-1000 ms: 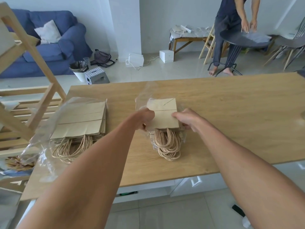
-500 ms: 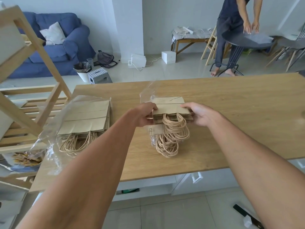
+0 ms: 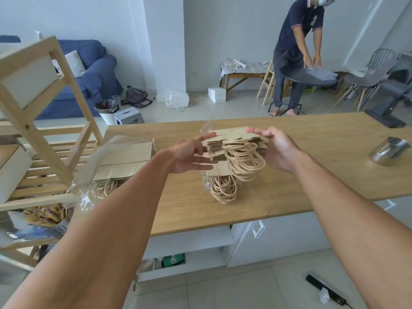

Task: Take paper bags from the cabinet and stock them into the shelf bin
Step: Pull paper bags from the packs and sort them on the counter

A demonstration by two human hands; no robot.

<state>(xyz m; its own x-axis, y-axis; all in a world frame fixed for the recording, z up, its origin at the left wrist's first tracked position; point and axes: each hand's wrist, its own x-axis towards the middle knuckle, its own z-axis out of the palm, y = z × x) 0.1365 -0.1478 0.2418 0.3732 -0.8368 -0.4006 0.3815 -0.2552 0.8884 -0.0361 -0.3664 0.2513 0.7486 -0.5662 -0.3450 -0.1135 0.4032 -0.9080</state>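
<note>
Head view. The person is lifting a stack of folded paper bags (image 3: 236, 144) above the wooden table (image 3: 312, 157), its twine handles (image 3: 244, 160) hanging toward the camera. The right hand (image 3: 276, 150) is gripping the stack's right edge, thumb on top and fingers curled underneath. The left hand (image 3: 189, 155) is lying against the stack's left edge with its fingers extended and spread, the thumb reaching onto the top bag; a firm grip on this side cannot be told. Directly below, more bags (image 3: 220, 181) are lying on the table in clear wrapping. A second wrapped bundle of bags (image 3: 124, 161) is resting at the table's left end, beside a wooden shelf rack (image 3: 40, 130). A shiny metal container (image 3: 389, 150) is lying on its side at the table's right end. In the background, another person (image 3: 296, 47) is bending over a round dark table (image 3: 312, 74).
</note>
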